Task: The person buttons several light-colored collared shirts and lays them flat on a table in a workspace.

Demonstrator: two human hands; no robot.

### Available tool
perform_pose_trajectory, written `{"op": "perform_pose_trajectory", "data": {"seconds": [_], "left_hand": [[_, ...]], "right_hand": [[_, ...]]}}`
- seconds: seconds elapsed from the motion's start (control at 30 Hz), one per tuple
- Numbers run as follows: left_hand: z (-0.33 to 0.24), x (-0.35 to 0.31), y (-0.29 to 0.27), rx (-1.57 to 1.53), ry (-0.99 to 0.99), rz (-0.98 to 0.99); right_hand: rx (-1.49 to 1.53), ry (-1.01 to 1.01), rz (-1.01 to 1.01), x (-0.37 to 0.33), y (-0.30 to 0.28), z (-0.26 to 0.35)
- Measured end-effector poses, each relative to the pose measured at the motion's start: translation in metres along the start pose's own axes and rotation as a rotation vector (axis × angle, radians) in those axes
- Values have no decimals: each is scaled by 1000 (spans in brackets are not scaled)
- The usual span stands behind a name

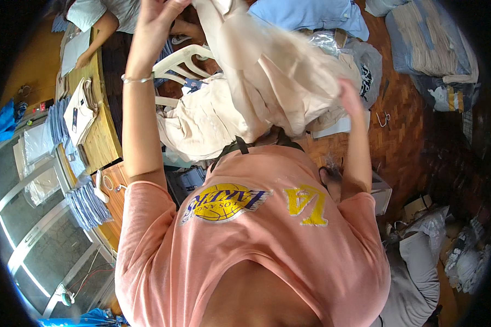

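A beige garment [267,71] hangs spread out between my raised arms, blurred in places by motion. Its exact kind is hard to make out. At the top edge of the view, my left hand [161,12] pinches the cloth, its fingertips partly cut off. My right hand [351,99], smeared by motion, is closed at the garment's right edge. More beige cloth [193,122] lies below it over my lap, in front of a white plastic chair [185,62].
At the upper left, another person's hand [83,59] rests by a wooden table [105,131] with a folded beige garment [82,111]. Folded blue clothes [88,204] are stacked lower left. A blue bundle [311,13] is ahead; wrapped stacks [431,41] stand far right. A white hanger [384,119] lies on the floor.
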State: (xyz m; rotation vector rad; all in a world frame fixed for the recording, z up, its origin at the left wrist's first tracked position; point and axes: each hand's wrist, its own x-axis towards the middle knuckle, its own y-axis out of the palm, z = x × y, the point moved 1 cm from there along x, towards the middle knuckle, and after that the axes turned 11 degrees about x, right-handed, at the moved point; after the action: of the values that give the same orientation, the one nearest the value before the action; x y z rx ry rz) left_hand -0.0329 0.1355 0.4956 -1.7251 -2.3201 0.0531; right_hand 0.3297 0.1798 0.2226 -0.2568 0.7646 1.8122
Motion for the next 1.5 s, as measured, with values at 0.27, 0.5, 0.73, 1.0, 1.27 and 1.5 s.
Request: {"op": "perform_pose_trajectory", "data": {"seconds": [0.27,0.5,0.73,1.0,1.27,1.5], "left_hand": [[269,-102,17,114,-519,538],[404,-219,114,329,-1077,759],[447,-159,192,-60,-1174,-23],[387,-194,111,-744,-919,-294],[240,-232,-46,-569,-841,-476],[214,-278,-165,-621,-501,-642]], "right_hand": [[867,3,-92,-21,-77,-35],[953,336,118,29,-116,-141],[400,593,-176,47,-49,-136],[625,458,-17,62,-26,-118],[1024,327,-19,-22,23,-66],[390,-236,-9,-79,101,-14]]}}
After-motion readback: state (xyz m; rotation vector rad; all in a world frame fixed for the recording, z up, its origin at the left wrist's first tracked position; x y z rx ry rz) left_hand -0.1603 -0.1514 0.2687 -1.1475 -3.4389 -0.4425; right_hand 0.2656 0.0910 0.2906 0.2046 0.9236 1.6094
